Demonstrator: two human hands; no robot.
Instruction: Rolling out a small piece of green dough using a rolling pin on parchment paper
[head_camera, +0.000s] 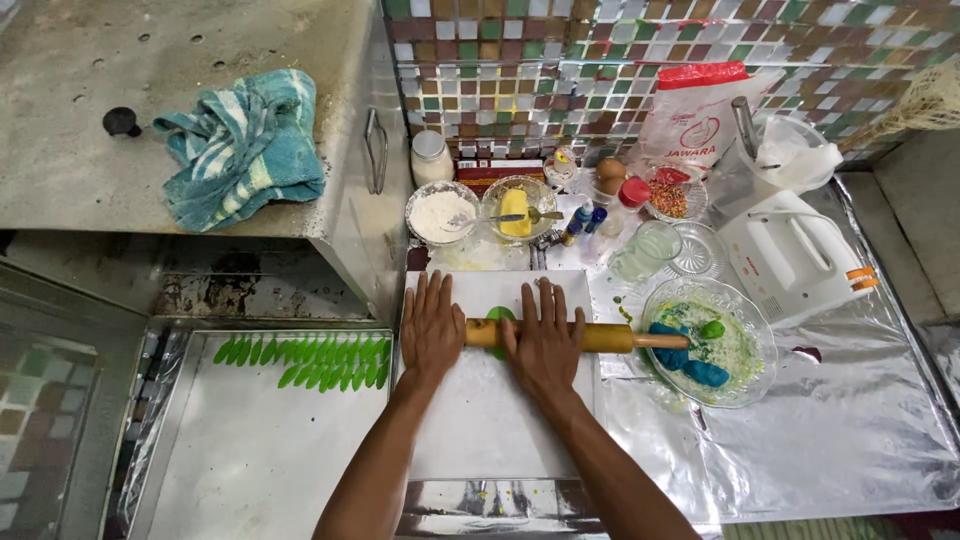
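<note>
Both hands, left (431, 327) and right (546, 340), press flat with fingers spread on a wooden rolling pin (600, 337) over green dough (499, 318). The white rectangular board (480, 420) lies bare toward its near edge. A glass bowl (752, 375) touches the pin's right end.

Leaning against the mosaic tile wall at the back of the counter: a white plastic bag (697, 115) with a red top band and a red round emblem, bulging, slightly tilted, just behind the white hand mixer (790, 250). Lying flat along the foot of the same wall, left of the bag: a low red-and-brown carton (497, 172), partly hidden behind two glass bowls. Standing beside that carton, at its left end: a small jar (431, 157) with a pale lid, label not readable. Showing no signs or screens anywhere.
</note>
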